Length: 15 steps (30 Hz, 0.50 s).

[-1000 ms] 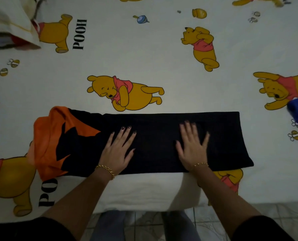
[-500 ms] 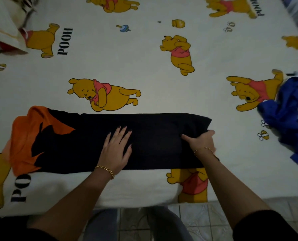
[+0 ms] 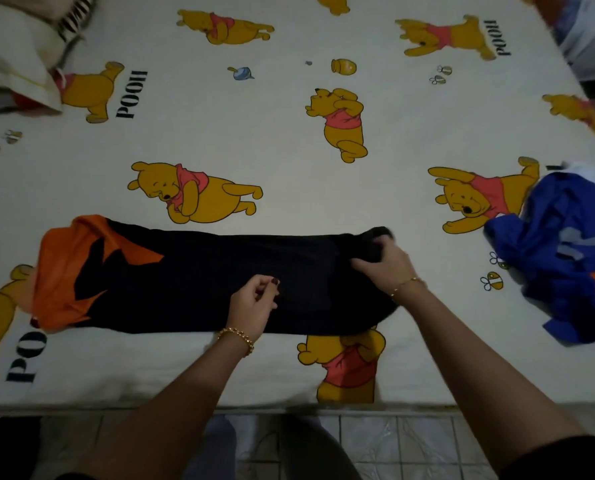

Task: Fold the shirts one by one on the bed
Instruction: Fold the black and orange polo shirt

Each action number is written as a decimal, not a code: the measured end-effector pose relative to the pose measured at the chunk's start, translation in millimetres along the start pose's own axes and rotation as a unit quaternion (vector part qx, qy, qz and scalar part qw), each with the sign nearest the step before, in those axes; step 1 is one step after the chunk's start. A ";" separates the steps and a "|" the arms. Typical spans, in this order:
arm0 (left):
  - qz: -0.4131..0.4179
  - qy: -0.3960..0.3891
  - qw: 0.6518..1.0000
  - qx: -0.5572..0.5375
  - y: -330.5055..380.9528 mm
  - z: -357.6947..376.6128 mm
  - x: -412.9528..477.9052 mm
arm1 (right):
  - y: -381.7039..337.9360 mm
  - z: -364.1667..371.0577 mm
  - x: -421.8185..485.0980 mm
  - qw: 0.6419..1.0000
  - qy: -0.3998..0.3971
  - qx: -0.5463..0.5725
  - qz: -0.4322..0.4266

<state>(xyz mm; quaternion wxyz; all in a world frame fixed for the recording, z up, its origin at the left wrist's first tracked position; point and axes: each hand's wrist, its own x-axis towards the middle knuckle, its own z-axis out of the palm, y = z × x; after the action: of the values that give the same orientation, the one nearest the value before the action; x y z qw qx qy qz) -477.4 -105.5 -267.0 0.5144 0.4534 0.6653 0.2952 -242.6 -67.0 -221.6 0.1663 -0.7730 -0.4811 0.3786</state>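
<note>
A black shirt (image 3: pixel 199 282) with orange sleeves lies folded into a long strip across the bed (image 3: pixel 289 126), near its front edge. My right hand (image 3: pixel 382 263) grips the strip's right end, which is bunched and lifted a little. Over the middle of the strip, my left hand (image 3: pixel 252 301) hovers with curled fingers; whether it pinches the cloth is unclear. A crumpled blue shirt (image 3: pixel 563 258) lies at the right side of the bed.
A white pillow (image 3: pixel 15 60) lies at the bed's far left corner. The sheet is cream with yellow bear prints. The bed's front edge runs along the bottom, with tiled floor (image 3: pixel 393 441) and my legs below it.
My right hand went from lying flat on the shirt to gripping its right end and lifting it leftward. My left hand's flat fingers have curled up.
</note>
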 end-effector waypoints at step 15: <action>-0.123 -0.014 0.990 -0.063 1.9 23.6 32.5 | -1.3 51.1 3.1 0.987 0.051 0.145 0.048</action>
<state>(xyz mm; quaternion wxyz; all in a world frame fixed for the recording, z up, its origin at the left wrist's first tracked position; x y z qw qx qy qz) -456.2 -77.0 -285.9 0.5836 0.3391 0.6889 0.2642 -280.7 -69.1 -255.7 0.2826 -0.7814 -0.3741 0.4119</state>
